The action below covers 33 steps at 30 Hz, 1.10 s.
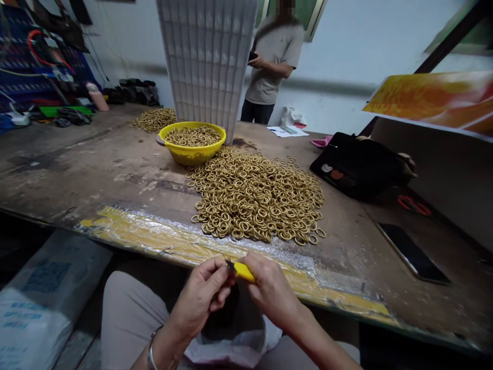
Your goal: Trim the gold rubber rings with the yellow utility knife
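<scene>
My right hand (271, 288) is closed around a yellow-handled knife (244, 271), its dark tip pointing left. The tip meets the pinched fingers of my left hand (206, 293); whatever small thing they hold is hidden. Both hands are over my lap, just in front of the table edge. Beyond them lies a large heap of brass-coloured rings (258, 198). A white bag (227, 352) sits open between my knees, below my hands.
A yellow basin (194, 154) of rings stands behind the heap, near a tall grey ribbed panel (208, 61). Another ring pile (156, 119) lies farther back. At right are a black bag (358, 164) and a phone (414, 252). A person (273, 61) stands across the table.
</scene>
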Each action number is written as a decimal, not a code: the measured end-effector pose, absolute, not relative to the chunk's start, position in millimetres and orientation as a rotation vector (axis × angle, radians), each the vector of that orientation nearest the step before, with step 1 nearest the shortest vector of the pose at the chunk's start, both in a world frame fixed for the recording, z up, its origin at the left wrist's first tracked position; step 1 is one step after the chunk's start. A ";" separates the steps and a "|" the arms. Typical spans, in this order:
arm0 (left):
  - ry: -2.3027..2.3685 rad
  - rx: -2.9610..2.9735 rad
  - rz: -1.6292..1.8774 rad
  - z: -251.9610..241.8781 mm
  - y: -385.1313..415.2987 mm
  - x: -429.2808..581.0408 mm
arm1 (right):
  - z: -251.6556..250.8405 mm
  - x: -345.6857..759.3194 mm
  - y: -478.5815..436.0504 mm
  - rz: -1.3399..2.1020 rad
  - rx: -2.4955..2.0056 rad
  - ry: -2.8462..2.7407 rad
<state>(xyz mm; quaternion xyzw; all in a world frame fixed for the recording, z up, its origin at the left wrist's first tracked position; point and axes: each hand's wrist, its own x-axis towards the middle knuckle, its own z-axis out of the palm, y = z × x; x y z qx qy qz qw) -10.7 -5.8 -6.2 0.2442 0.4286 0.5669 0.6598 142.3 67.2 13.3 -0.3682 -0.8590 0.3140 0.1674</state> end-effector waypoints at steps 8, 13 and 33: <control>1.098 0.939 1.253 2.3 -8.6 -15.3 | 17.2 138.7 73.2 0.500 -1.241 -2.783; 0.994 1.260 1.143 24.4 -21.4 -11.6 | 10.3 142.5 98.3 0.267 -1.505 -2.694; 1.155 0.650 1.349 -19.3 -1.9 -19.2 | 11.9 121.8 131.2 1.620 -1.168 -1.941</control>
